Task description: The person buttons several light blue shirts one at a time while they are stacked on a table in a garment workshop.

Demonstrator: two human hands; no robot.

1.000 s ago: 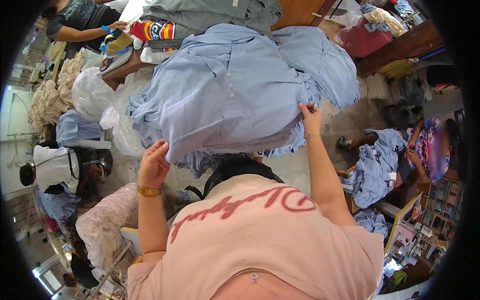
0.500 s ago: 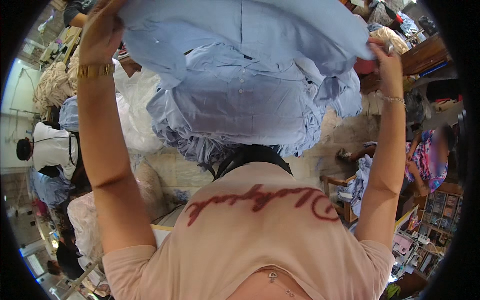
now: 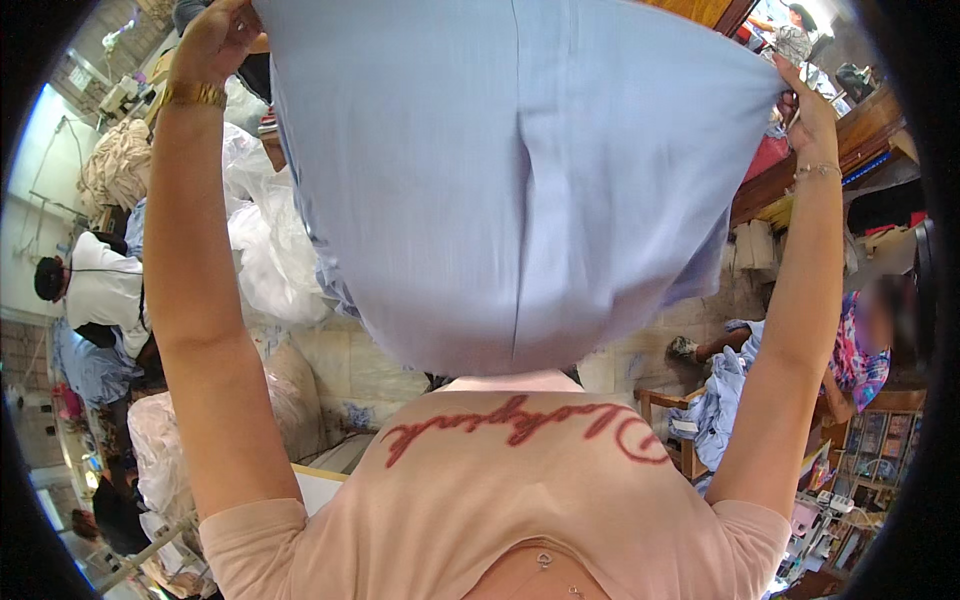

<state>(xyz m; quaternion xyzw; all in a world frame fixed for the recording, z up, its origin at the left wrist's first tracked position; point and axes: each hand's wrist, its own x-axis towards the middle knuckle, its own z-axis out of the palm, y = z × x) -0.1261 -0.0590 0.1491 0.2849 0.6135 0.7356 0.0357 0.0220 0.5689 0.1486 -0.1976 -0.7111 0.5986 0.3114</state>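
A light blue shirt [image 3: 430, 190] hangs stretched between my raised hands, its smooth panel facing me with a vertical fold down the middle. My left hand [image 3: 222, 42] grips its upper left part, fingers closed round the cloth near the top of the view. At the far right, my right hand [image 3: 808, 108] pinches the opposite corner between thumb and fingers. Behind this spread cloth, the stack of blue shirts is almost wholly covered.
White plastic bags [image 3: 265, 255] lie on the left beyond my forearm. A wooden chair [image 3: 685, 445] with blue garments [image 3: 722, 400] on it stands at right. One person in white [image 3: 103, 290] is at far left; another in a patterned top [image 3: 866, 350] sits at far right.
The shirt has dropped open toward me and now covers the stack that showed before. My right hand has moved outward to the right, pulling the cloth wide.
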